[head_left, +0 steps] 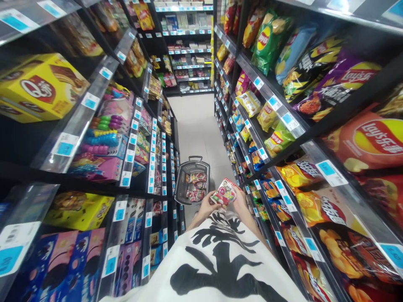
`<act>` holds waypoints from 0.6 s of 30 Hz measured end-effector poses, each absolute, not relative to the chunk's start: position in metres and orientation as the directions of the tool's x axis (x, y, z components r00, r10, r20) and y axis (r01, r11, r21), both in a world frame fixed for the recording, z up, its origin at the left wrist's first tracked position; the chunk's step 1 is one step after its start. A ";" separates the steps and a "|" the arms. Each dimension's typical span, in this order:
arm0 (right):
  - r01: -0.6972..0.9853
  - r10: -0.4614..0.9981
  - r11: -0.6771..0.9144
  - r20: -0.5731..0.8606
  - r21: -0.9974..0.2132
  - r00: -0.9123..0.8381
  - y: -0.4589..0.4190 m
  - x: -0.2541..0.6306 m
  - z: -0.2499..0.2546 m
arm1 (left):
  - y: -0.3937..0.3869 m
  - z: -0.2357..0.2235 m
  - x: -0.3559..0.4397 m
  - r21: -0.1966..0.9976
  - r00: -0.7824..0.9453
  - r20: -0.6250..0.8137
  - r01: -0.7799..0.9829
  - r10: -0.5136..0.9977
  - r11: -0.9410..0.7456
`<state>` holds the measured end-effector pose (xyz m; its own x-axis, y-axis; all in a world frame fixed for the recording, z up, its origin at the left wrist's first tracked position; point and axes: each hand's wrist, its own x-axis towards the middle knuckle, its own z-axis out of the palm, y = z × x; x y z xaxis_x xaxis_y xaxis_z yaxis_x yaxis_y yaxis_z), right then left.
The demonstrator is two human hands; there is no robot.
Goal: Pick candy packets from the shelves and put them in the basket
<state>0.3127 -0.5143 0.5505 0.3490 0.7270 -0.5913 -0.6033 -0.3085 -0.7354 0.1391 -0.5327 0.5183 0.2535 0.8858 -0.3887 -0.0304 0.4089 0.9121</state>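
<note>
A small red and white snack packet (225,193) with round, colourful lettering is held up in front of my shirt. My left hand (208,205) grips its left side, the thumb pressed on the front. On the other side, my right hand (240,200) is closed around the packet's right edge, its fingers partly hidden. Just beyond and left of my hands stands a dark grey shopping basket (177,184) with its handle up. Several red-wrapped snack packs (195,186) lie inside it.
Shelves of snack boxes (40,88) line the aisle on the left. Racks of chip bags (327,79) rise close on the right. A pale tiled floor (193,121) runs between them to a back shelf (189,52) of small goods.
</note>
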 end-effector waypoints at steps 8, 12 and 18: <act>-0.646 0.733 -0.286 -0.596 -0.708 0.328 -0.519 0.312 0.551 | -0.535 0.513 0.142 0.914 0.223 -0.387 -0.035 0.895 0.404; -0.685 0.736 -0.253 -0.595 -0.684 0.323 -0.521 0.313 0.551 | -0.537 0.518 0.146 0.911 0.198 -0.389 -0.064 0.899 0.408; -0.729 0.761 -0.241 -0.591 -0.641 0.268 -0.519 0.316 0.547 | -0.541 0.528 0.145 0.906 0.131 -0.390 -0.124 0.911 0.405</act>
